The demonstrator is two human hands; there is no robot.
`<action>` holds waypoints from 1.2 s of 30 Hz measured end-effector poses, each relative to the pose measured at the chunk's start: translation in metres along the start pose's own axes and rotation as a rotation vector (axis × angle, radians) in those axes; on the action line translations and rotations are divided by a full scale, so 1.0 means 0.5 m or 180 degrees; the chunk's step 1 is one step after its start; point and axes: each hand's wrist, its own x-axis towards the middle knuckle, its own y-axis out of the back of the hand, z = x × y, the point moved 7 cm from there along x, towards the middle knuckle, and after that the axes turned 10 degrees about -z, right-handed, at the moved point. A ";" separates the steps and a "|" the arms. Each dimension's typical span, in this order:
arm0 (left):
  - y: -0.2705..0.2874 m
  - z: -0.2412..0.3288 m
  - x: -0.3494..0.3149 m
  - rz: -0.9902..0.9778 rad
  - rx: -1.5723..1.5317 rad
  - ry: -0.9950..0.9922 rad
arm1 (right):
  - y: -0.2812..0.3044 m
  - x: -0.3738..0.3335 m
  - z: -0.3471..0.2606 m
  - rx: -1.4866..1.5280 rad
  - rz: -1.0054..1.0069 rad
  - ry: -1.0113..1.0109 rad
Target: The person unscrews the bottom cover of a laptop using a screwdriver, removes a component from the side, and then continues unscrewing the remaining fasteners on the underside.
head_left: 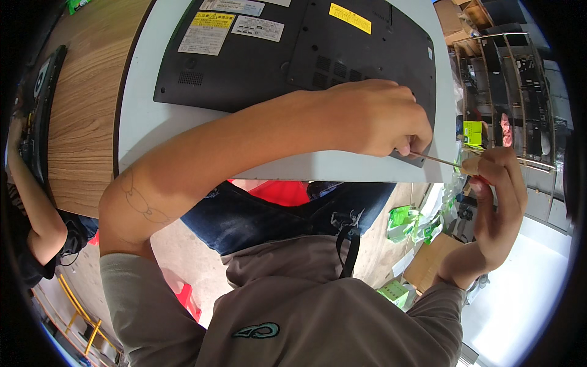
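A black laptop [244, 67] lies upside down on the light table, its base with vents, labels and screw holes facing up. My left arm reaches across its near edge. My left hand [382, 119] is closed above the laptop's near right corner, fingertips pinched at the tip of a screwdriver [435, 159]. Whether a screw is between those fingertips is hidden. Just past the table's right edge, my right hand [501, 189] grips the screwdriver's pale handle, its thin shaft pointing left toward my left hand.
A wood-grain table [88, 110] adjoins on the left, where another person's arm [36, 208] works at an open device [40, 104]. To the right stands a metal rack [489, 79] with dark parts. Green-and-white plastic packaging [406, 223] and a cardboard box [431, 263] are below it.
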 end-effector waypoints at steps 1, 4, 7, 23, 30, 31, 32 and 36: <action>0.000 0.001 -0.001 0.0041 0.0044 -0.0033 | 0.000 -0.002 0.003 0.0096 0.0003 -0.0035; 0.002 0.003 -0.001 0.0135 0.0135 -0.0068 | 0.001 -0.005 0.008 0.0001 0.0061 -0.0099; -0.005 -0.006 0.007 -0.0095 0.0045 0.0089 | 0.001 -0.004 0.011 0.0072 0.0055 -0.0138; 0.007 -0.001 0.012 0.0073 0.0116 0.0067 | 0.010 0.032 0.000 -0.0202 0.0020 -0.0490; 0.005 0.001 0.014 -0.0103 -0.0304 0.0074 | 0.015 0.046 -0.035 -0.0294 0.0080 0.0195; 0.000 -0.003 0.013 -0.0244 -0.0393 0.0179 | 0.012 0.048 -0.035 -0.0295 0.0023 0.0128; 0.005 -0.001 0.011 -0.0149 -0.0382 0.0160 | 0.015 0.049 -0.036 -0.0081 0.0137 0.0104; 0.013 0.003 0.003 0.0027 -0.0192 0.0341 | 0.010 0.050 -0.016 0.0252 0.0363 -0.0273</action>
